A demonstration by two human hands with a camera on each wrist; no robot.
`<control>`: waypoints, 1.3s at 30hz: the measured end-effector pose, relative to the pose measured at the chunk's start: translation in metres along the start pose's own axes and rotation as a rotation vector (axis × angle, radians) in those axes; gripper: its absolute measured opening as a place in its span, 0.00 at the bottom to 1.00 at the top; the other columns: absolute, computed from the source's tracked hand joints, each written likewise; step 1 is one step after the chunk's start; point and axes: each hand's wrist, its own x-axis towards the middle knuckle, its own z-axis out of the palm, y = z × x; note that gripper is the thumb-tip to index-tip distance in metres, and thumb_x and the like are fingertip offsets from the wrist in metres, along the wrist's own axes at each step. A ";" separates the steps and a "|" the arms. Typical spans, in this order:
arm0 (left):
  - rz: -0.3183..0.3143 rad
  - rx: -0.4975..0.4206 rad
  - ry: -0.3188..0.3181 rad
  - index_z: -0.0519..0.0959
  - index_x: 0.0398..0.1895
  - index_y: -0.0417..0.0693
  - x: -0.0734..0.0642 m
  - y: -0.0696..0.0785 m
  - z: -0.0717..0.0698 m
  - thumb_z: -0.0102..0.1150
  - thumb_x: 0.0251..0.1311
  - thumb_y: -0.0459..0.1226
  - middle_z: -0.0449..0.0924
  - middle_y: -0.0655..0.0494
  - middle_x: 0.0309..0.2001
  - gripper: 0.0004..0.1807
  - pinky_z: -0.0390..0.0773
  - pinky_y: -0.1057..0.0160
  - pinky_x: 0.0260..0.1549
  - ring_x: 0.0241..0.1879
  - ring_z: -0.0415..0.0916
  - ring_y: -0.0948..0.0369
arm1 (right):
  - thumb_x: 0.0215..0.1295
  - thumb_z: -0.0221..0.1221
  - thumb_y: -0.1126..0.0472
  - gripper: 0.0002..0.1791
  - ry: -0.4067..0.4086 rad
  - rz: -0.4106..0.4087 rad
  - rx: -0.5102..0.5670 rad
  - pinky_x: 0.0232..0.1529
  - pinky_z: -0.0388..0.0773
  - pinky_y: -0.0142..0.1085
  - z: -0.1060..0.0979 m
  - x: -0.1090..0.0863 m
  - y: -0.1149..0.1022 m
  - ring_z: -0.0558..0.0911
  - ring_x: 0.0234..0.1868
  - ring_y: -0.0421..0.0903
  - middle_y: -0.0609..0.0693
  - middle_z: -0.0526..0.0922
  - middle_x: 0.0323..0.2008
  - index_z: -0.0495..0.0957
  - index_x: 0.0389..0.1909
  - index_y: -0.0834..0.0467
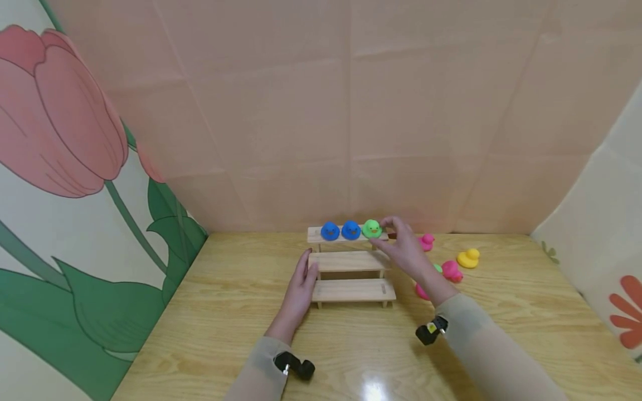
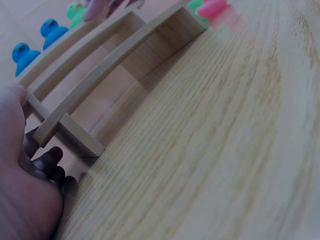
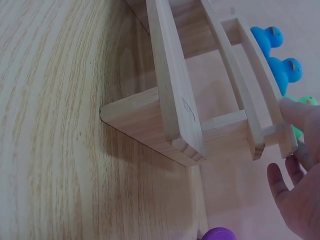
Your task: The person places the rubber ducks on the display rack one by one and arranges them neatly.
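Note:
A three-step wooden shelf (image 1: 351,289) stands on the table. Along its top step sit two blue rubber ducks (image 1: 330,231) and, right of them, a green rubber duck (image 1: 372,229). My left hand (image 1: 299,289) grips the shelf's left end, with the fingers round the side in the left wrist view. At the top step's right end, my right hand (image 1: 405,250) pinches the green duck between thumb and index finger. The right wrist view shows that thumb (image 3: 295,111) in front of the duck, hiding much of it.
Right of the shelf lie several loose ducks, among them a pink duck (image 1: 452,271) and a yellow duck (image 1: 468,258). Part of a green one shows behind the right wrist. A purple round object (image 3: 219,234) peeks in at the right wrist view's bottom. A pinkish sheet (image 1: 281,139) backs the table.

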 end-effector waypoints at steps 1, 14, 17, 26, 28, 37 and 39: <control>0.000 -0.002 0.000 0.53 0.90 0.76 0.000 0.000 0.000 0.45 0.84 0.65 0.50 0.58 0.89 0.37 0.54 0.43 0.84 0.87 0.48 0.51 | 0.75 0.73 0.58 0.25 0.000 0.001 -0.001 0.63 0.85 0.58 0.000 0.000 0.000 0.79 0.68 0.69 0.63 0.75 0.68 0.72 0.63 0.62; -0.008 -0.006 0.000 0.53 0.89 0.79 0.000 -0.001 0.000 0.45 0.83 0.67 0.51 0.60 0.89 0.37 0.56 0.44 0.83 0.86 0.50 0.52 | 0.73 0.75 0.59 0.31 0.042 0.038 0.093 0.71 0.78 0.59 -0.002 -0.010 -0.001 0.76 0.72 0.65 0.60 0.78 0.69 0.71 0.68 0.63; -0.008 -0.002 0.000 0.53 0.90 0.79 0.000 0.000 0.000 0.45 0.83 0.66 0.51 0.60 0.89 0.37 0.55 0.44 0.83 0.86 0.50 0.52 | 0.73 0.75 0.59 0.32 0.065 0.033 0.091 0.74 0.74 0.61 -0.005 -0.015 -0.002 0.74 0.73 0.65 0.63 0.78 0.68 0.70 0.68 0.65; -0.008 -0.001 -0.005 0.52 0.90 0.77 -0.002 0.003 0.001 0.45 0.85 0.64 0.50 0.60 0.89 0.36 0.56 0.44 0.83 0.87 0.49 0.52 | 0.76 0.72 0.54 0.32 0.070 0.053 0.041 0.71 0.76 0.62 -0.019 -0.038 -0.005 0.77 0.69 0.66 0.63 0.77 0.69 0.71 0.73 0.61; -0.008 -0.006 -0.004 0.53 0.90 0.78 -0.002 0.002 0.001 0.45 0.85 0.64 0.50 0.60 0.89 0.36 0.55 0.44 0.84 0.87 0.49 0.52 | 0.77 0.72 0.54 0.32 0.071 0.050 0.028 0.71 0.77 0.61 -0.022 -0.044 -0.006 0.78 0.68 0.64 0.61 0.78 0.68 0.72 0.73 0.61; -0.014 -0.007 -0.007 0.53 0.90 0.79 -0.002 0.004 0.001 0.45 0.84 0.65 0.52 0.60 0.88 0.36 0.55 0.44 0.84 0.86 0.51 0.52 | 0.76 0.73 0.56 0.29 0.105 -0.007 -0.048 0.65 0.80 0.61 -0.036 -0.067 0.000 0.81 0.66 0.65 0.60 0.83 0.63 0.76 0.70 0.62; -0.012 -0.006 -0.006 0.53 0.90 0.77 -0.002 0.005 0.000 0.45 0.84 0.65 0.53 0.59 0.88 0.36 0.55 0.43 0.84 0.86 0.52 0.51 | 0.75 0.74 0.59 0.27 0.108 -0.038 -0.067 0.67 0.78 0.63 -0.038 -0.070 0.002 0.81 0.65 0.65 0.60 0.84 0.62 0.78 0.68 0.63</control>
